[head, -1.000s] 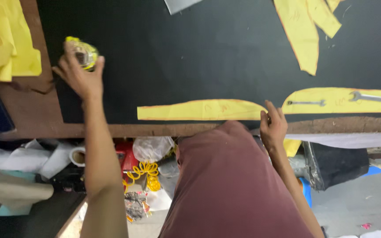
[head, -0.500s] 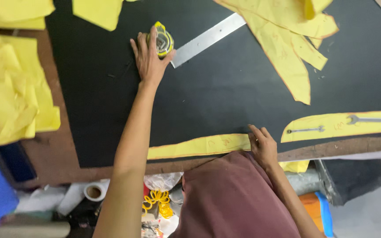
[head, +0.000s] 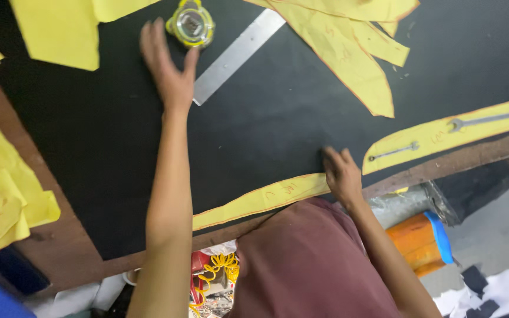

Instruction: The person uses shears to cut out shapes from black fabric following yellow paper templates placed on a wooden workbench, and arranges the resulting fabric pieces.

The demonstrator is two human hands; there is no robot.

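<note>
Right hand (head: 341, 175): down flat at the near edge of the bench (head: 66, 259), fingers spread open, pressing the end of a long yellow strip (head: 260, 200) onto the black sheet (head: 266, 123). Gripping nothing.
Yellow strip: lies along the near edge of the black sheet, slanting a little, faint marks on it.
Spanner piece (head: 449, 134): a second yellow strip to the right, near the right hand but apart from it, with two spanners (head: 487, 119) lying on it.
Left hand (head: 169, 65): stretched far out, fingers open and blurred, just below a small round yellow-rimmed tool (head: 191, 23). Cannot tell whether the fingertips touch it.
Steel ruler (head: 237, 56): flat on the sheet, slanted, right beside the left hand and the round tool.
Far cut pieces (head: 349, 53): yellow pieces fanned out beyond the ruler.
Left side: loose yellow scraps (head: 1, 200) piled on the bare brown bench.
</note>
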